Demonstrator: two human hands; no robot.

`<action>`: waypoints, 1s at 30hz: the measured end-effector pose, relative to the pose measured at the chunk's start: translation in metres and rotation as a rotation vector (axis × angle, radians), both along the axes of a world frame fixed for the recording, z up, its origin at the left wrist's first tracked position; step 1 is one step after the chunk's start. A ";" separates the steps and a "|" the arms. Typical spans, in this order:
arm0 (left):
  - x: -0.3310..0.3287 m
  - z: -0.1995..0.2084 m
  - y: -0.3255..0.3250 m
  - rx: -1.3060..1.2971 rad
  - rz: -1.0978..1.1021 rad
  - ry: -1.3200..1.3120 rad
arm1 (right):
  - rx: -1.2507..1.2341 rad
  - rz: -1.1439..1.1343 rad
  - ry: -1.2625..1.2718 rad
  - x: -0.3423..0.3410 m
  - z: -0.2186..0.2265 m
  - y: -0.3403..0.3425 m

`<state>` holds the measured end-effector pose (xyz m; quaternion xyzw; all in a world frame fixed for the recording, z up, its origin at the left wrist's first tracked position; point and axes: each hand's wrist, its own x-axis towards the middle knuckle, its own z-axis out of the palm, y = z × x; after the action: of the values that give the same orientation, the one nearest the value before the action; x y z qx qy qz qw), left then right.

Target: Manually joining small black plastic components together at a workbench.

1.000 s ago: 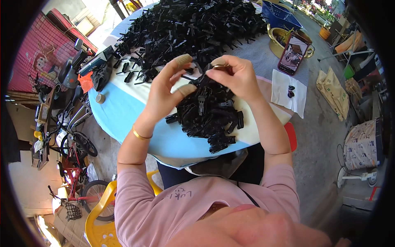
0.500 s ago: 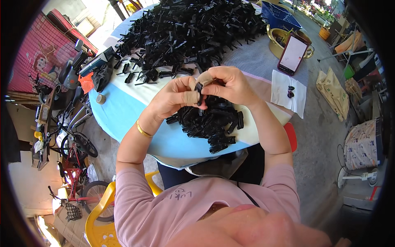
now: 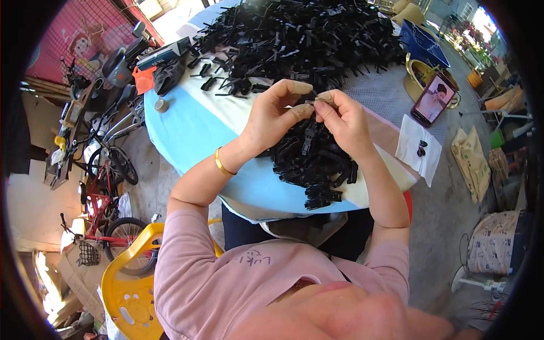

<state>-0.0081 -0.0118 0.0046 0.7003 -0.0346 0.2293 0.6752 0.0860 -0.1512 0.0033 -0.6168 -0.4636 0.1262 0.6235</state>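
My left hand [image 3: 276,116] and my right hand [image 3: 347,120] meet fingertip to fingertip above the table. Tan tape wraps some of their fingers. Both pinch a small black plastic part, mostly hidden by the fingers. Right below them lies a near heap of black plastic parts [image 3: 315,164], close to the table's front edge. Beyond my hands spreads a much larger pile of similar black pieces [image 3: 300,39], many with thin strips sticking out. A few loose ones [image 3: 208,84] lie at that pile's left edge.
A striped cloth covers the round table [image 3: 187,136]. On its right are a phone [image 3: 433,101], a white tissue [image 3: 416,156] with small dark pieces, a gold-coloured pot [image 3: 412,88] and a blue basket [image 3: 425,45]. A small round tin [image 3: 161,106] and black bag [image 3: 170,76] sit left.
The view has shifted, so the table appears farther right. My fingers have closed in around the black part, which showed more plainly before. The phone's screen picture differs.
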 end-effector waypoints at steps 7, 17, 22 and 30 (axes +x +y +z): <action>-0.001 -0.011 0.002 0.068 0.018 -0.157 | -0.053 0.067 0.085 -0.002 0.002 0.000; -0.002 0.009 0.004 0.388 0.205 -0.077 | 0.007 -0.027 0.135 0.021 0.014 -0.012; 0.014 0.005 0.057 0.377 -0.055 0.073 | 0.056 -0.194 0.039 0.030 0.001 -0.005; 0.061 -0.056 0.068 1.148 0.331 0.012 | -0.025 -0.175 -0.193 0.015 -0.001 0.001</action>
<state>0.0527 0.0562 -0.0510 0.9507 -0.0394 0.2720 0.1440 0.1014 -0.1500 0.0018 -0.6718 -0.4643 0.0172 0.5769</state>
